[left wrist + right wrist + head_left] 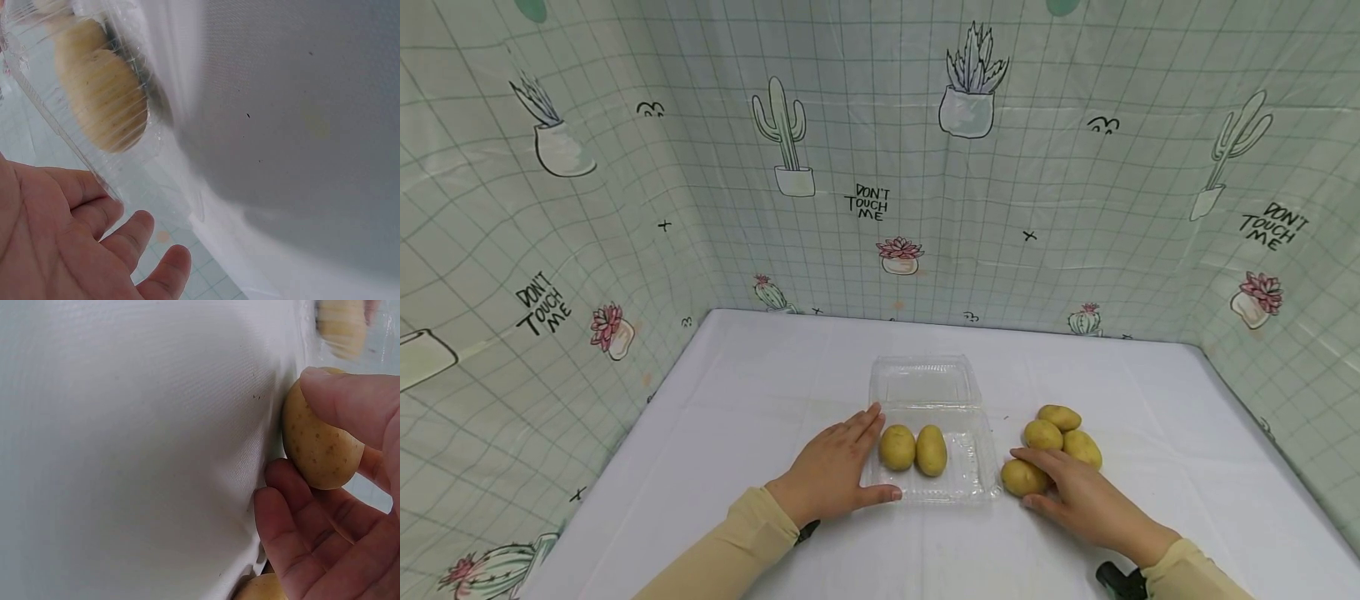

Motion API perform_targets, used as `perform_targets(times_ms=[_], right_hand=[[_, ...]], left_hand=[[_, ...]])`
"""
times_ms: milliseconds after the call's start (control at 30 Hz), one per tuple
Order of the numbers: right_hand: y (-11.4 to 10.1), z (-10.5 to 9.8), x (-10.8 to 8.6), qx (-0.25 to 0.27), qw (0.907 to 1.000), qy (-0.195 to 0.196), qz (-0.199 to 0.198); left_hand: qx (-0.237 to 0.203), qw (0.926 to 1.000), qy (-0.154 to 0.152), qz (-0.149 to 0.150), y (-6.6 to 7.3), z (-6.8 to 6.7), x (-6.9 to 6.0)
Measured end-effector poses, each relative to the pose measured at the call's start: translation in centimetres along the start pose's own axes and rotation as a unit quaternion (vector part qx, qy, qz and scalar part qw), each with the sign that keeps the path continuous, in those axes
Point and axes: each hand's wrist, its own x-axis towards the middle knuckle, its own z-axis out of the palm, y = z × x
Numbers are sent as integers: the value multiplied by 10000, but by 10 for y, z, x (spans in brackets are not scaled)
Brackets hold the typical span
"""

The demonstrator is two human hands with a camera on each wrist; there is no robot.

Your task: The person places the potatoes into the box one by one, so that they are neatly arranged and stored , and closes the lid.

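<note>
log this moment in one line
left hand: touching open clear plastic container; right hand: holding yellow rounded potato; inside: two yellow potatoes; nearby: three yellow potatoes

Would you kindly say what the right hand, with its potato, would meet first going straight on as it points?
Beyond its potato, the right hand would probably meet the clear container at its right side; depth is unclear.

A screened-off booth (1060,267) is seen: a white-covered counter (760,375) is enclosed at the left, top and right of the frame by a checked curtain (835,258) printed with potted cacti (784,133) and "DON'T TOUCH ME". Whether a home or lab lies around it cannot be told.
</note>
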Motion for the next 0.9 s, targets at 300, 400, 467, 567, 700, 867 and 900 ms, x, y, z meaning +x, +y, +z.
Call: perform_targets(times_ms=[300, 400, 467, 567, 700, 867, 900], right_hand=[[0, 0, 1, 71, 9999, -20, 102], [0, 0, 1, 77, 9999, -27, 141], [0, 0, 1, 83, 9998, -29, 171], [0, 0, 1, 92, 9997, -33, 205], [0, 1, 1, 86, 9997, -31, 236], [0, 0, 1, 98, 9995, -41, 301], [0, 0, 1, 118, 9994, -50, 328]], left_hand=[[-2, 10000, -15, -8, 0, 0, 0], [5, 10000, -18, -15, 0, 0, 0], [0, 10000, -19, -16, 0, 0, 0], [10, 10000, -15, -6, 0, 1, 0], [38, 10000, 11, 22, -1, 2, 0], [28, 10000, 37, 30, -1, 2, 0], [14, 10000, 33, 21, -1, 2, 0]])
